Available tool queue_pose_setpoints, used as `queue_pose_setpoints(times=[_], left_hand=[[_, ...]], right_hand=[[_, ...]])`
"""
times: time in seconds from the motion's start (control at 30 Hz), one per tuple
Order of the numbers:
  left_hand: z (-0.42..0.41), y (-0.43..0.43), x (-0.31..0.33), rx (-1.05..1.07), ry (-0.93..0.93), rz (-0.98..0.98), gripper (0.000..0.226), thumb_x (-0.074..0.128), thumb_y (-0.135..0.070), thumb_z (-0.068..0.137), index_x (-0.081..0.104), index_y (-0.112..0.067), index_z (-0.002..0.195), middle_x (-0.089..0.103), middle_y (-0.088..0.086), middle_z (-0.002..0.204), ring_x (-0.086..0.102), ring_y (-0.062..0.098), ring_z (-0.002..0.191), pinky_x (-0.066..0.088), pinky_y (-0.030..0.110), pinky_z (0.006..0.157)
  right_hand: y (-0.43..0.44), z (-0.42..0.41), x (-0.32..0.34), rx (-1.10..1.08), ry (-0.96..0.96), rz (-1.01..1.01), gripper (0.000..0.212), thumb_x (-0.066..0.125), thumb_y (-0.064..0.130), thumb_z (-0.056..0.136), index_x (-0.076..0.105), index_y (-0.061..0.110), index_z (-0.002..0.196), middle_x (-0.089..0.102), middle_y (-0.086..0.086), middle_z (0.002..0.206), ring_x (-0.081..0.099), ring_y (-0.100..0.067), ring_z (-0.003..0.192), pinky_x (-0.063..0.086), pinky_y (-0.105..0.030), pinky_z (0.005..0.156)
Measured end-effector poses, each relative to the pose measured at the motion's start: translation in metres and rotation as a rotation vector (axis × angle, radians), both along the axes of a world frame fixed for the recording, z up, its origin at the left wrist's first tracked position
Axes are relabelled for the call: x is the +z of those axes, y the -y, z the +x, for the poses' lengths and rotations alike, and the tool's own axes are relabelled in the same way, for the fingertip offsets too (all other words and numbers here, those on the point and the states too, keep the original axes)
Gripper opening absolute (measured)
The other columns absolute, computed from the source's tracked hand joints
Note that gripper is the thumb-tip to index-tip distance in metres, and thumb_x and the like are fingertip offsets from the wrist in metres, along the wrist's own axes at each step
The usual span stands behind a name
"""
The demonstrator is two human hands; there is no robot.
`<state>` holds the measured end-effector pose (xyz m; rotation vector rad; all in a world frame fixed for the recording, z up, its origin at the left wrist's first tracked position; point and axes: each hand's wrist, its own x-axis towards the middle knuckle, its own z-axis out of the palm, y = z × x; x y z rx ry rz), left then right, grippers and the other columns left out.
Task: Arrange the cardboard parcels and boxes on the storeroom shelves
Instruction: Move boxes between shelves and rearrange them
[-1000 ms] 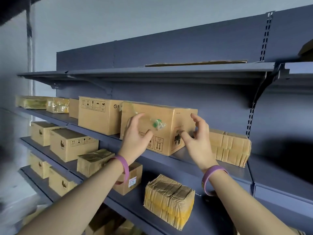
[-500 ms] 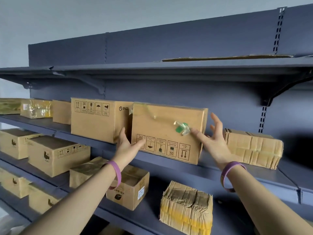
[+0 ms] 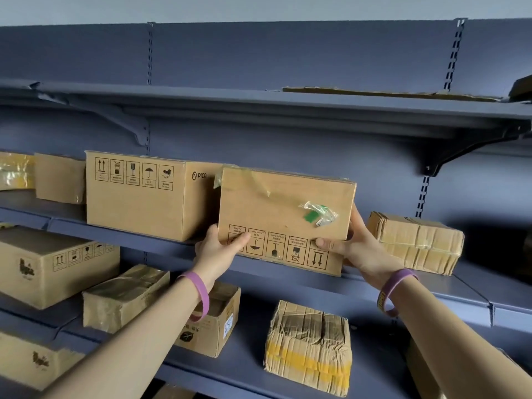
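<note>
The step in hand looks like seating 1 box (image 3: 285,214) on the middle shelf (image 3: 472,286), between the PICO box (image 3: 149,194) and a taped parcel (image 3: 417,243). Its printed symbols are upside down. Next it probably needs pushing back square, or lifting out to turn over. The left hand (image 3: 218,249) pinches the lower left corner, thumb on the front. The right hand (image 3: 351,249) clasps the lower right edge, fingers round the side

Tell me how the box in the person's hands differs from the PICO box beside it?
The held box shows its handling symbols upside down along the bottom; the PICO box shows them upright along the top. The held box carries peeling tape and a green label scrap; the PICO box's face is clean. The left hand and right hand grip the held box's lower corners; the PICO box simply sits on the shelf. Both are brown cardboard.
</note>
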<state>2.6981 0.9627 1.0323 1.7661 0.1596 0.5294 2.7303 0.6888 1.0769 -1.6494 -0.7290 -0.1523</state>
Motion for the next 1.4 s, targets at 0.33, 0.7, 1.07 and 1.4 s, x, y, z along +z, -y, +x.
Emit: queue_pose_setpoints(times=[0.33, 0.7, 1.07, 1.4], left_hand=[[-0.055, 0.01, -0.008, -0.074, 0.207, -0.299, 0.033, 0.07, -0.012, 0.092, 0.058, -0.022, 0.121, 0.07, -0.006, 0.115, 0.063, 0.009, 0.108, 0.05, 0.033, 0.096], [-0.178, 0.062, -0.018, -0.257, 0.374, -0.741, 0.061, 0.086, -0.022, 0.07, 0.057, -0.021, 0.124, 0.067, 0.014, 0.129, 0.066, 0.032, 0.117, 0.057, 0.044, 0.087], [-0.289, 0.101, -0.014, -0.141, 0.517, -0.945, 0.042, 0.058, -0.044, 0.09, 0.058, -0.027, 0.128, 0.066, 0.01, 0.129, 0.061, 0.028, 0.117, 0.052, 0.049, 0.083], [-0.356, 0.073, -0.009, 0.013, 0.636, -0.976, 0.045, 0.061, -0.05, 0.087, 0.063, -0.028, 0.126, 0.073, 0.006, 0.119, 0.065, 0.026, 0.113, 0.051, 0.047, 0.086]], right_hand=[[0.01, -0.045, -0.001, 0.041, -0.026, -0.006, 0.106, 0.085, 0.012, 0.069, 0.027, 0.045, 0.151, 0.069, 0.004, 0.124, 0.069, -0.021, 0.109, 0.061, -0.045, 0.078], [0.053, -0.154, -0.001, 0.23, -0.004, 0.099, 0.099, 0.076, -0.005, 0.075, 0.03, 0.041, 0.151, 0.072, 0.012, 0.114, 0.072, -0.021, 0.103, 0.061, -0.04, 0.074], [0.075, -0.242, -0.019, 0.312, 0.072, 0.071, 0.126, 0.097, 0.046, 0.047, 0.019, 0.068, 0.143, 0.035, 0.025, 0.147, 0.054, -0.028, 0.129, 0.055, -0.048, 0.096], [0.069, -0.265, -0.004, 0.281, 0.102, -0.007, 0.094, 0.066, 0.076, 0.071, 0.019, 0.057, 0.15, 0.033, 0.028, 0.15, 0.042, -0.004, 0.137, 0.048, -0.028, 0.098]])
